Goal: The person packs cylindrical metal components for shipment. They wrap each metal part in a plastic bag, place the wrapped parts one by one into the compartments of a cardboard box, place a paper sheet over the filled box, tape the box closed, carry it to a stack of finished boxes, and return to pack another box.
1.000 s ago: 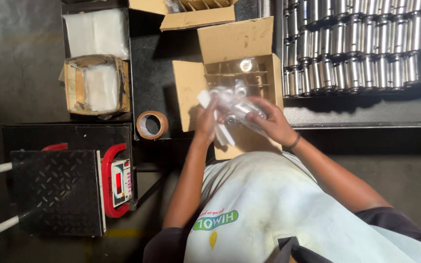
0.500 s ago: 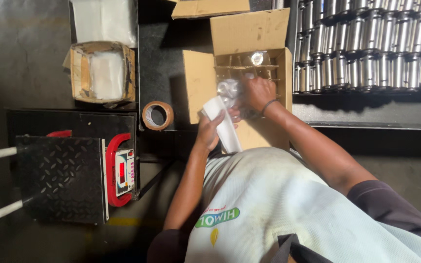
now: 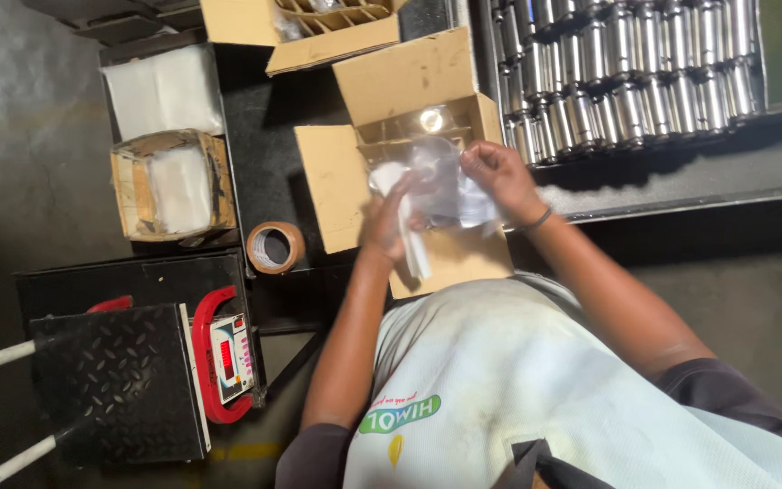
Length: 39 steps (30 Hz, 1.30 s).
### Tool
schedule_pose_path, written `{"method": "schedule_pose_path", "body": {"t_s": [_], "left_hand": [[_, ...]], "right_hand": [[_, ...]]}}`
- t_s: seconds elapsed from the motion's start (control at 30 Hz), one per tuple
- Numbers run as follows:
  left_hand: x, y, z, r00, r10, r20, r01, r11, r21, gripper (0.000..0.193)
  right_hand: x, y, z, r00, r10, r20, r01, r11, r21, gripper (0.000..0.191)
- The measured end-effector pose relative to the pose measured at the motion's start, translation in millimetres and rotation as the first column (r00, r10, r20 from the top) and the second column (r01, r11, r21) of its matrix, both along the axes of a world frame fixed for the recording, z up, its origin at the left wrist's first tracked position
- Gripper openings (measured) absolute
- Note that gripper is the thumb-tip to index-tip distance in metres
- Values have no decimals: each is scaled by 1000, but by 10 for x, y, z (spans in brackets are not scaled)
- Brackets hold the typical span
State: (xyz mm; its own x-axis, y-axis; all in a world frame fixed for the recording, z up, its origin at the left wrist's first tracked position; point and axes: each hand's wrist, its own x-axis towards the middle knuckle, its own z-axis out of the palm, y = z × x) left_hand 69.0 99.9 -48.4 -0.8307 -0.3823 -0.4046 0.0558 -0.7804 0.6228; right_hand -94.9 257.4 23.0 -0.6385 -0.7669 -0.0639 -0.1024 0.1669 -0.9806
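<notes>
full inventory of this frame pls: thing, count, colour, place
clear plastic bag: one, transparent, held in both hands over the open box
open cardboard box: one, brown, centre, flaps spread
white cloth or paper: one, in the left hand; kind unclear
metal cylinders: many, silver, in rows top right
tape roll: one, brown, left of the box
divider box: one, brown, top centre
worn box: one, brown with white contents, left
white sheets: one stack, top left
platform scale: one, black plate, red-framed display, bottom left
left hand: gripping bag and white piece
right hand: pinching the bag's edge
</notes>
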Motion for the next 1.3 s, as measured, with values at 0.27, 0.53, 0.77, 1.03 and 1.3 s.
{"method": "schedule_pose_path", "body": {"t_s": [0.27,0.53,0.77,1.03,1.3], "left_hand": [[-340,312,580,944,-232,234,323,795,-514,17],[-116,64,1055,942,201,268,266,37,-963,18],[-170,171,1067,963,108,247,231,140,-963,20],[-260,307,925,975,-172,140,177,222,-959,23],[-202,246,995,901,-265,343,419,736,-532,25]], "right_hand": [[15,199,436,879,403,255,-339,904,-260,54],[-762,824,-270,684,43,-728,453,757,470,57],[-1163,966,-639,865,-78,-496,427,634,645,55],[-30,570,60,903,149,-402,-101,985,138,32],[39,406,-2,770,326,548,-298,944,-142,40]]}}
